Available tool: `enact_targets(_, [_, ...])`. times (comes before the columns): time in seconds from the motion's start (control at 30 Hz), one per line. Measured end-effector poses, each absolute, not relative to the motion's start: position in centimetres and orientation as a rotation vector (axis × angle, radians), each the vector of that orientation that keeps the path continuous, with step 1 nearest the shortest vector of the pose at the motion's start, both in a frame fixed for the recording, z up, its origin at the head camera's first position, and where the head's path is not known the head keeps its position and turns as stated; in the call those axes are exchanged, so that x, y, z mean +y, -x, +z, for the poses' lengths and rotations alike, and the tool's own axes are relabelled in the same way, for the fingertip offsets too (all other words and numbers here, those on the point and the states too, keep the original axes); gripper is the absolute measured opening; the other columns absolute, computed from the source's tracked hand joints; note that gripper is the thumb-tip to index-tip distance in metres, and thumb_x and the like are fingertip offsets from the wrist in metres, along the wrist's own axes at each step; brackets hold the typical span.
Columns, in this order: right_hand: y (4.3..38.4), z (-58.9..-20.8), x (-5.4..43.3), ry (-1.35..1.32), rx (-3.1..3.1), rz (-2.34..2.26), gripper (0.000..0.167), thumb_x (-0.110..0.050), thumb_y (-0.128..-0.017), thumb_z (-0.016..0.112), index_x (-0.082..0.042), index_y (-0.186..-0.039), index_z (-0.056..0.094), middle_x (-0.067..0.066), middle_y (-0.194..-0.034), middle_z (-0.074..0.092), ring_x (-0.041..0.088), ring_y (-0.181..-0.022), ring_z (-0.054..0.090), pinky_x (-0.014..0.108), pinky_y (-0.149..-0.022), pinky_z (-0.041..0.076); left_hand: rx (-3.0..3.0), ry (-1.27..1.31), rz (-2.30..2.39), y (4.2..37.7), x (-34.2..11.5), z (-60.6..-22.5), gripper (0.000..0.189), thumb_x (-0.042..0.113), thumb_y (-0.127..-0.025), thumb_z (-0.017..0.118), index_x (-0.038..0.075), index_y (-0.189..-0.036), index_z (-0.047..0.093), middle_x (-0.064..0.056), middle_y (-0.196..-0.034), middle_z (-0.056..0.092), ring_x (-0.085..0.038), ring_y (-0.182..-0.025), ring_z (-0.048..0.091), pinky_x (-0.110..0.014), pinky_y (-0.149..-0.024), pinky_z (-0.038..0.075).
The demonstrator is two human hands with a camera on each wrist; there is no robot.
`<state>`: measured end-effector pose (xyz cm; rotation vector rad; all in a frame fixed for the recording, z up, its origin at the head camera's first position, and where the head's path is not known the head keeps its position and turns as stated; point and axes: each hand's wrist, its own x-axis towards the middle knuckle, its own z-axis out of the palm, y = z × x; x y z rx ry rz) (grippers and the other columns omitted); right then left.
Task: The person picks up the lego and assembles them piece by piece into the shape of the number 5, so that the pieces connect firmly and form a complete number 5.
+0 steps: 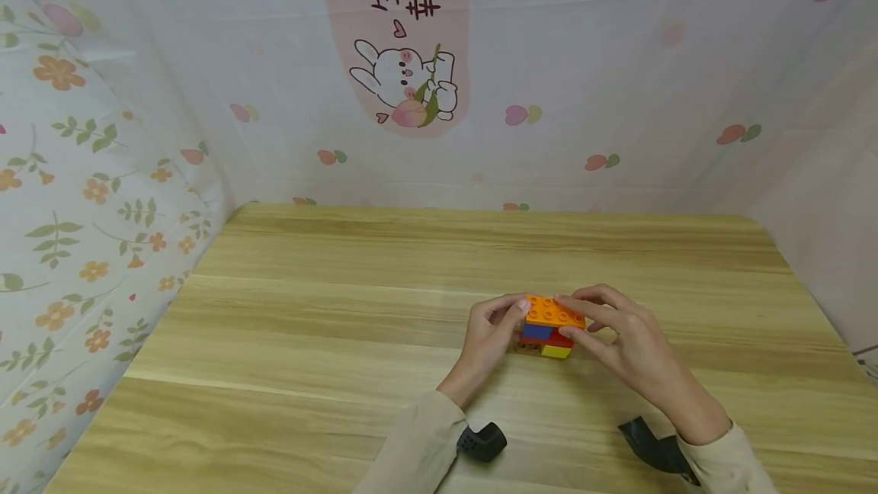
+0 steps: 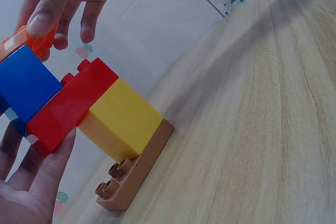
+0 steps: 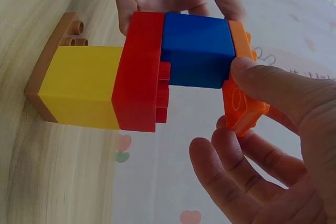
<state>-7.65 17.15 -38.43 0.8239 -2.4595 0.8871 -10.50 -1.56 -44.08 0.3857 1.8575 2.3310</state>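
A stack of toy building bricks stands on the table before me. From the bottom up it has a brown plate [image 2: 144, 174], a yellow brick [image 3: 81, 85], a red brick [image 3: 139, 77], a blue brick [image 3: 197, 48] and an orange brick [image 1: 549, 314]. The orange brick juts out past the blue one, over the red brick's bare studs. My left hand [image 1: 484, 340] holds the stack from the left, its fingers by the red and blue bricks. On the other side, my right hand [image 1: 634, 345] pinches the overhanging end of the orange brick between thumb and fingers.
The wood-grain table [image 1: 309, 341] reaches back to a pale printed cloth [image 1: 583, 52]. Another flowered cloth [image 1: 103, 212] hangs along the left side. Black wrist pieces [image 1: 482, 442] sit at both sleeves.
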Motion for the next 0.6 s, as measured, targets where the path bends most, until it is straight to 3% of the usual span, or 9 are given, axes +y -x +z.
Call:
enact_targets(0.2, [7.7,-38.4,17.2,-0.826,-2.463,0.899,0.045,0.005,-0.062,0.080,-0.003,-0.106,0.070,0.005,-0.100,0.061,0.016,-0.075,0.061,0.017,-0.057,0.050,1.889,-0.392,2.321,9.7,-1.8,-42.1,0.026,0.002,-0.093,0.051,-0.015,-0.110,0.060,-0.025,-0.106,0.062,-0.004,-0.080,0.059,-0.032,-0.068,0.054])
enact_targets(0.6, [7.8,-38.6,17.2,-0.827,-2.452,0.881,0.045,0.005,-0.061,0.081,-0.003,-0.104,0.071,0.004,-0.097,0.061,0.015,-0.074,0.061,0.014,-0.058,0.048,1.891,-0.376,2.318,9.7,-1.8,-42.0,0.026,0.002,-0.094,0.051,-0.014,-0.111,0.060,-0.025,-0.108,0.061,-0.005,-0.080,0.058,-0.028,-0.066,0.053])
